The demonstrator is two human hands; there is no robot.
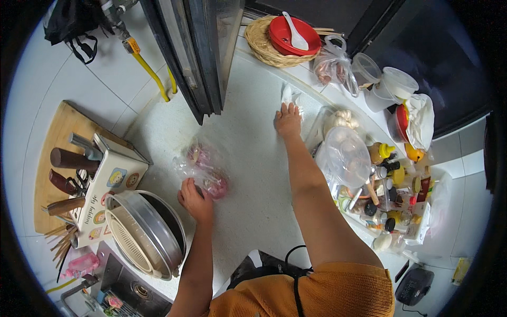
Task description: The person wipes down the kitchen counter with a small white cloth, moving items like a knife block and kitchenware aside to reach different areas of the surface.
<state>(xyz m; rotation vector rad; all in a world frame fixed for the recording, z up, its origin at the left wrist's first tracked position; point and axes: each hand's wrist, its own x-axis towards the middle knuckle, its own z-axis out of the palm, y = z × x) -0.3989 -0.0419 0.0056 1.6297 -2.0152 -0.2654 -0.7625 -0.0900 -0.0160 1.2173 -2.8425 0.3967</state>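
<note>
White speckled countertop (248,174) seen from above, open middle strip between hands. Left hand (194,199) fingers curled on clear plastic bag (203,169) of pinkish produce, near metal basin (150,232) at sink edge. Right hand (288,120) flat, pressing white cloth (289,96) near back edge; condiment bottles (393,179) crowd right side

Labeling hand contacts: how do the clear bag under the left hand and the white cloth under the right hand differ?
The clear bag is see-through plastic with pinkish round contents; the white cloth is opaque and crumpled. The bag lies near the steel basin, with the left hand at its near edge; the cloth lies farther out by the wicker tray, mostly covered by the right hand. Both rest on the white counter.
</note>
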